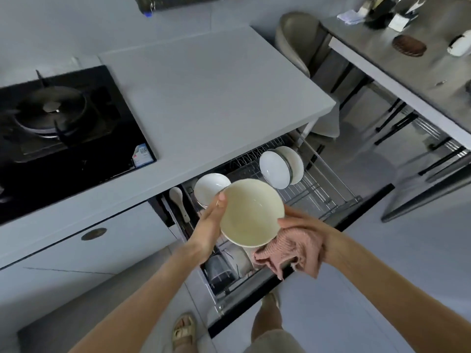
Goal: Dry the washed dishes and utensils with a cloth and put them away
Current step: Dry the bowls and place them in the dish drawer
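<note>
A cream bowl (251,212) is held over the pulled-out drawer rack (328,194). My left hand (212,220) grips its left rim, thumb on the edge. My right hand (305,229) supports the bowl's right underside and has a pink cloth (290,250) bunched in it, hanging down below the bowl. In the rack stand a white bowl (210,186) at the left and two white plates (280,165) upright further back. A white spoon (178,200) lies in the narrow side slot.
The grey counter (204,98) runs above the drawer, with a black gas hob (58,131) at the left. A grey chair (303,42) and a table (407,72) with small items stand to the right. My sandalled feet (183,329) are on the floor beside the drawer front.
</note>
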### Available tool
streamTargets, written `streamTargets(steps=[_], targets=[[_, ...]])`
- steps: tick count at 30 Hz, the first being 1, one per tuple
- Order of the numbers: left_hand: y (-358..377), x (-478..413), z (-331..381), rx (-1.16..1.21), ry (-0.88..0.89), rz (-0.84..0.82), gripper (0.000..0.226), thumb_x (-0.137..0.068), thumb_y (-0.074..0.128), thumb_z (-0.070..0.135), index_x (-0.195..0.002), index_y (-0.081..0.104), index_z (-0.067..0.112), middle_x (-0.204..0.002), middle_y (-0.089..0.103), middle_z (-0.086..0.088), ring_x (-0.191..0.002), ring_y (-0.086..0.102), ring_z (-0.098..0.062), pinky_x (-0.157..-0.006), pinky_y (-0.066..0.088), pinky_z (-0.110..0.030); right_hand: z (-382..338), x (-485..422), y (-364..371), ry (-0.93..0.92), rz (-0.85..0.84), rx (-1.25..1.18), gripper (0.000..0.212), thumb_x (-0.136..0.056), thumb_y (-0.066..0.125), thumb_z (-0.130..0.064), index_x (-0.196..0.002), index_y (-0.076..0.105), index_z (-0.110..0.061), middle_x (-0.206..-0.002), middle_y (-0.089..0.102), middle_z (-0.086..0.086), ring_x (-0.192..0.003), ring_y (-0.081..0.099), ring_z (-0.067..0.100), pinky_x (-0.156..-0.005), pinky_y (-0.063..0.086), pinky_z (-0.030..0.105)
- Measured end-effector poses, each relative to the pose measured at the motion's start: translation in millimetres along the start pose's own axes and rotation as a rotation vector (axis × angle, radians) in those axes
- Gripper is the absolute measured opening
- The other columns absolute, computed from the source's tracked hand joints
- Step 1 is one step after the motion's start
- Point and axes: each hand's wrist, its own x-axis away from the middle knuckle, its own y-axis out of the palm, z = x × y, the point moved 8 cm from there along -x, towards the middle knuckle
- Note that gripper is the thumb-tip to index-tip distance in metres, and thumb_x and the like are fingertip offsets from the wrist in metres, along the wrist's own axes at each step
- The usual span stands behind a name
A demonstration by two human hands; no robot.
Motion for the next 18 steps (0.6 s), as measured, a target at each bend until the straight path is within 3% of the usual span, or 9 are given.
streamTargets(steps=[4, 7, 9, 10, 12, 15, 18], targets=[[43.5, -41.7, -15.2, -0.017, -0.140, 0.002, 0.074, -0.075, 0.035, 0.082, -0.137, 0.038, 0.044, -0.132, 0.056, 0.001, -0.121, 0.055, -0.024, -0.101, 0.044, -0.053, -16.5, -21.2, -72.4, 0.089, 0.000, 0.027, 0.094, -0.048, 0.092, -0.028, -0.133, 0.054, -0.021, -0.129, 0.058, 0.021, -0.118, 0.055, 0.043, -0.092, 0.048, 0.053], [76.6, -73.0, -20.6, -0.084, -0.215, -0.016, 0.030, -0.094, 0.029, 0.057, -0.121, 0.040, 0.048, -0.120, 0.057, 0.008, -0.117, 0.055, -0.020, -0.101, 0.046, -0.044, -35.2, -29.5, -124.1, 0.104, 0.066, 0.058, 0.092, -0.045, 0.091, -0.028, -0.130, 0.056, -0.026, -0.125, 0.059, 0.024, -0.112, 0.058, 0.045, -0.092, 0.048, 0.059], [86.7, -93.3, -24.1, -0.161, -0.215, -0.014, 0.028, -0.093, 0.035, 0.055, -0.121, 0.038, 0.050, -0.121, 0.054, 0.015, -0.120, 0.050, -0.015, -0.104, 0.040, -0.036, -55.1, -33.9, -153.5, 0.091, 0.136, 0.140, 0.081, -0.056, 0.085, -0.015, -0.131, 0.055, -0.025, -0.106, 0.067, 0.019, -0.089, 0.070, 0.031, -0.074, 0.058, 0.042], [82.1, -102.1, -28.6, -0.195, -0.202, 0.032, 0.036, -0.092, 0.040, 0.053, -0.127, 0.040, 0.045, -0.127, 0.053, 0.012, -0.123, 0.048, -0.016, -0.106, 0.038, -0.034, -65.2, -36.7, -163.2, 0.082, 0.159, 0.235, 0.073, -0.065, 0.080, -0.009, -0.132, 0.054, -0.024, -0.094, 0.069, 0.014, -0.075, 0.070, 0.021, -0.063, 0.057, 0.031], [58.0, -110.2, -44.6, -0.225, -0.242, 0.208, 0.038, -0.097, 0.044, 0.034, -0.134, 0.045, 0.026, -0.132, 0.053, -0.003, -0.120, 0.052, -0.022, -0.105, 0.040, -0.038, -75.4, -52.6, -188.8, 0.090, 0.246, 0.528, 0.065, -0.076, 0.072, -0.006, -0.135, 0.051, -0.024, -0.093, 0.067, 0.006, -0.074, 0.068, 0.014, -0.058, 0.052, 0.021], [23.3, -101.5, -64.1, -0.213, -0.316, 0.429, 0.029, -0.099, 0.043, 0.020, -0.126, 0.053, 0.014, -0.108, 0.063, -0.005, -0.095, 0.062, -0.022, -0.094, 0.047, -0.038, -73.0, -88.8, -219.1, 0.120, 0.371, 0.996, 0.066, -0.078, 0.074, -0.020, -0.136, 0.046, -0.032, -0.101, 0.063, -0.004, -0.081, 0.062, 0.009, -0.058, 0.044, 0.017], [-0.2, -91.5, -80.4, -0.184, -0.343, 0.583, 0.025, -0.098, 0.045, 0.015, -0.120, 0.056, 0.009, -0.100, 0.066, -0.006, -0.089, 0.065, -0.023, -0.090, 0.052, -0.038, -48.6, -131.0, -226.5, 0.149, 0.321, 1.406, 0.067, -0.077, 0.071, -0.032, -0.138, 0.045, -0.028, -0.101, 0.064, -0.005, -0.076, 0.055, 0.009, -0.051, 0.037, 0.015]])
